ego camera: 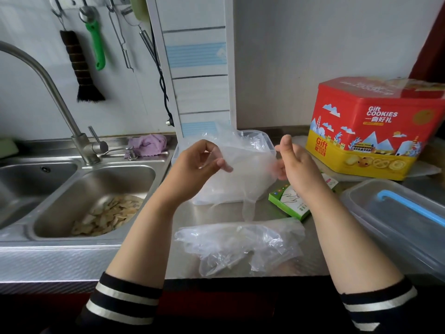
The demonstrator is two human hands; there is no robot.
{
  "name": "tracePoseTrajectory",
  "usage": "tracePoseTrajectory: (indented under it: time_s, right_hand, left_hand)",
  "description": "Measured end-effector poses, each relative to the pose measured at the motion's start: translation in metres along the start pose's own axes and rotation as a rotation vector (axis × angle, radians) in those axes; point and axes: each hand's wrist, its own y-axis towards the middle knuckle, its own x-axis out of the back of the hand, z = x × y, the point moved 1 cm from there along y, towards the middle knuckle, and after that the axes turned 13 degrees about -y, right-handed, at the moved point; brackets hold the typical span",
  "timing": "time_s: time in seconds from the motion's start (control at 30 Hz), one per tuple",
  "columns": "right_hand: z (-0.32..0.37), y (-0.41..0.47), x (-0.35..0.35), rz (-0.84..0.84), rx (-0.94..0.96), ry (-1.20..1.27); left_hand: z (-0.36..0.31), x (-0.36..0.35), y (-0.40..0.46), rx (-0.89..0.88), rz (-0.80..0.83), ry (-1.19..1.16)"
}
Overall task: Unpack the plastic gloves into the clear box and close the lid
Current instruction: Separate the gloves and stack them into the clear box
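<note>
Unpacking is midway: a glove (248,169) is pinched between the left hand (199,165) and right hand (295,162), to be lowered next into the clear box (262,138) behind.

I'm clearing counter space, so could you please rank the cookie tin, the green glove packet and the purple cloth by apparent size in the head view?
1. Cookie tin, clearly largest.
2 and 3. Green glove packet and purple cloth look similar; the cloth lies farther away and the packet is partly hidden, so no ranking.
</note>
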Motion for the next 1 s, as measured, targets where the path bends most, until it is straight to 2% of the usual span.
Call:
tracePoseTrajectory:
  time_s: [0.07, 0.17, 0.3, 0.47, 0.67, 0.83, 1.0]
  right_hand:
    - [0.008, -0.001, 0.004, 0.106, -0.016, 0.030]
    - [0.013, -0.003, 0.005, 0.275, -0.006, 0.305]
    - [0.020, 0.004, 0.004, 0.331, 0.109, 0.436]
    - [0.023, 0.017, 0.007, 0.214, 0.278, 0.304]
    - [0.030, 0.035, 0.011, 0.039, 0.288, 0.249]
    - [0.027, 0.063, -0.004, 0.033, 0.217, 0.080]
    - [0.023, 0.091, -0.029, 0.076, 0.165, -0.120]
  left_hand:
    - [-0.001, 0.002, 0.003, 0.024, 0.018, -0.022]
    - [-0.003, 0.004, 0.005, 0.038, 0.022, -0.035]
    - [-0.003, 0.009, 0.008, 0.048, 0.046, -0.055]
    - [0.000, 0.018, 0.014, 0.072, 0.037, -0.001]
    - [-0.001, 0.037, 0.027, 0.152, -0.045, 0.035]
    - [0.001, 0.053, 0.064, 0.096, -0.308, 0.051]
    - [0.018, 0.055, 0.111, 0.072, -0.376, 0.338]
